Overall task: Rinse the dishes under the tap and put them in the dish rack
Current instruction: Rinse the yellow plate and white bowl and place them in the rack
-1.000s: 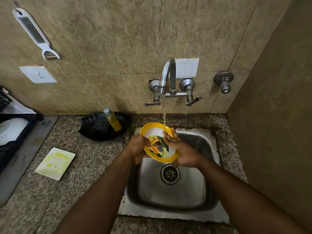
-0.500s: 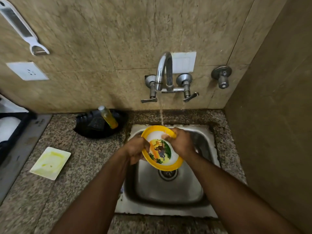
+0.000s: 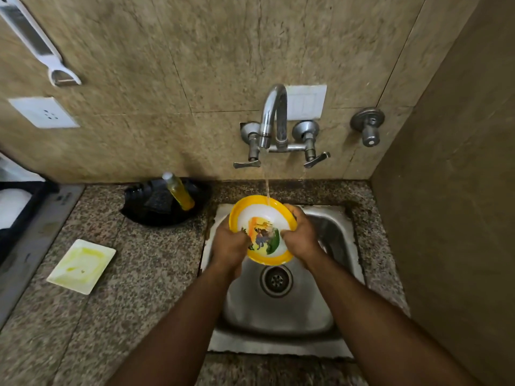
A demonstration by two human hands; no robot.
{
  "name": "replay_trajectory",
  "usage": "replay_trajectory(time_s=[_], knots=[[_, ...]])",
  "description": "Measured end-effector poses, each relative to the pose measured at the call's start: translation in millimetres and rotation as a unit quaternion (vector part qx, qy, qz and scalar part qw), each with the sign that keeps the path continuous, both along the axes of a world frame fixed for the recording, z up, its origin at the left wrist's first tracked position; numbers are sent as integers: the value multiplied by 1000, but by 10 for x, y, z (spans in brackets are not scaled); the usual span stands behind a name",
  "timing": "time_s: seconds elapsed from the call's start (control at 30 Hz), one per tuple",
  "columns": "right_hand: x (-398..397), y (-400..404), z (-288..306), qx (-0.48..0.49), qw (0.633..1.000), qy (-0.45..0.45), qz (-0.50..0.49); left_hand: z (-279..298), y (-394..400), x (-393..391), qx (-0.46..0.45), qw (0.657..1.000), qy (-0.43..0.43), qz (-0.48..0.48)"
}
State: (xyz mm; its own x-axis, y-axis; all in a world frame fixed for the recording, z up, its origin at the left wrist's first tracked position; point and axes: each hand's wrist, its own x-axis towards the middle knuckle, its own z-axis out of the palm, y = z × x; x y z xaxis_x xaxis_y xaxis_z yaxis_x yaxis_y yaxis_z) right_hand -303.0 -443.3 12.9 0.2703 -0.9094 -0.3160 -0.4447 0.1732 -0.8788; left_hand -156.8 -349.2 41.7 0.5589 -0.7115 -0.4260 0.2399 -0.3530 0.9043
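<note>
A yellow-rimmed plate with a colourful picture in its white middle is held tilted over the steel sink. My left hand grips its left edge and my right hand grips its right edge, thumb on the plate's face. A thin stream of water from the tap lands on the plate's upper rim. A dirty white square plate with yellow smears lies on the granite counter to the left. The dark dish rack shows at the far left edge, holding something white.
A black tray behind the counter holds a yellow soap bottle. The sink drain sits below the plate. A wall closes the right side. A socket and a hanging peeler are on the tiled wall.
The plate has stayed under the stream while my right hand slid from its top rim down to its right edge. The camera has shifted slightly.
</note>
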Motion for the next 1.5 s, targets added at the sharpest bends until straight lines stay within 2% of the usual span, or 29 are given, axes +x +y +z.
replay_trajectory(time_s=[0.1, 0.17, 0.27, 0.43, 0.5, 0.57, 0.63, 0.7, 0.8, 0.83, 0.87, 0.97, 1.03, 1.07, 1.17, 1.23, 1.3, 1.4, 1.5], knots=[[-20, -96, 15, -29, 992, 115, 34, -34, 12, -27, 6, 998, -52, -17], [6, -181, 84, -69, 973, 215, 39, 3, -77, 68, 46, 997, -48, -50], [112, -320, 226, -111, 947, 297, 43, 154, -258, 241, 93, 990, -74, -77], [207, -491, 367, -160, 945, 255, 131, 175, -433, 400, 126, 986, -71, -82], [189, -484, 378, -163, 948, 226, 155, 67, -396, 416, 128, 977, -155, -65], [142, -420, 409, -171, 952, 203, 155, -20, -309, 410, 157, 941, -292, -66], [83, -349, 415, -151, 963, 179, 135, -84, -260, 334, 170, 902, -385, -94], [16, -285, 419, -97, 979, 154, 92, -128, -277, 205, 186, 867, -439, -145], [-57, -180, 363, -51, 986, 153, 44, -235, -321, -8, 243, 764, -539, -260], [-57, -151, 343, -50, 985, 164, 30, -252, -327, -98, 257, 739, -553, -286], [-47, -127, 330, -52, 983, 178, 12, -277, -338, -189, 256, 733, -551, -306], [-30, -92, 356, -72, 973, 216, -45, -413, -391, -376, 188, 750, -511, -375], [-68, -90, 366, -68, 971, 220, -70, -455, -399, -395, 166, 739, -483, -440], [-98, -88, 368, -65, 970, 218, -81, -454, -386, -414, 144, 745, -453, -468], [-174, -98, 346, -59, 970, 207, -115, -341, -270, -565, 36, 800, -372, -470], [-193, -81, 335, -63, 971, 202, -112, -268, -167, -617, 7, 811, -360, -461], [-175, -19, 336, -72, 973, 199, -87, -270, -124, -525, 29, 796, -389, -463], [-77, 134, 289, -85, 978, 175, -69, -366, -200, -277, 114, 754, -463, -452], [6, 292, 238, -69, 983, 149, -84, -424, -262, -219, 148, 750, -459, -452]])
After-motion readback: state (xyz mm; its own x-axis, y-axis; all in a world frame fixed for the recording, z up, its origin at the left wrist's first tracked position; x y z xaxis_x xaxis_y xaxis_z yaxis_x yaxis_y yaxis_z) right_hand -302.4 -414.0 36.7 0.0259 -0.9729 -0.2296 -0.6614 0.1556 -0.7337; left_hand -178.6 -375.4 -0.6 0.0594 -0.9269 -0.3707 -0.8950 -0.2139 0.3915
